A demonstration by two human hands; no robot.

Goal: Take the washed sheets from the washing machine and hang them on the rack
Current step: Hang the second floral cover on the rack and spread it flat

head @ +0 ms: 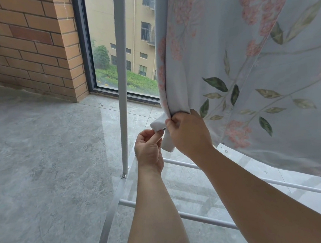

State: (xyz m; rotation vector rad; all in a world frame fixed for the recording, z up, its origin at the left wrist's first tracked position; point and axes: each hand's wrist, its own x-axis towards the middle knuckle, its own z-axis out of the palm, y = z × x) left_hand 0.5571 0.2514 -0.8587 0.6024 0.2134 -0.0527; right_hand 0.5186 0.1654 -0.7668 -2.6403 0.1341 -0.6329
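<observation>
Sheet (248, 64) corner pinched by right hand (188, 132) and, seemingly, left hand (148, 148).

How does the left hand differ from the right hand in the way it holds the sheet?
The left hand is lower, palm side toward the camera, pinching the white corner tip of the floral sheet. The right hand is higher, back toward the camera, gripping the gathered edge just above. Both hold the same corner.
</observation>
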